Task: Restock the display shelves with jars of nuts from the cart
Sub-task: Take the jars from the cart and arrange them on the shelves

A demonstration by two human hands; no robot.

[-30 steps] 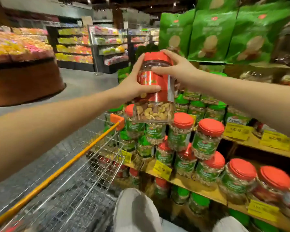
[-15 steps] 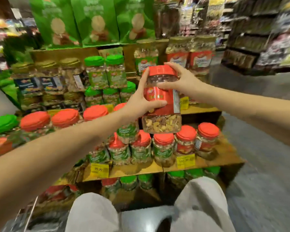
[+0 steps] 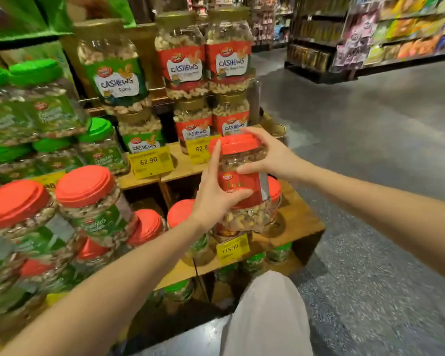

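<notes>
The left fingers (image 3: 238, 195) are wrapping round the red label of the clear plastic nut jar with the red screw lid (image 3: 251, 217), with the thumb lying up against the lid's edge. The right fingers (image 3: 252, 132) are curling over the lid's far rim. The left hand (image 3: 212, 199) and right hand (image 3: 272, 156) are thus both grasping the jar, holding it upright over the right end of the lower wooden shelf (image 3: 302, 223), in front of another red-lidded jar (image 3: 275, 188). Whether its base is touching the board I cannot tell. The placing seems close. To do it well, the hands should be lowering it level beside the red-lidded neighbour (image 3: 180, 213), label facing out above the yellow price tag (image 3: 232, 249), and releasing only once the base is sitting flat.
</notes>
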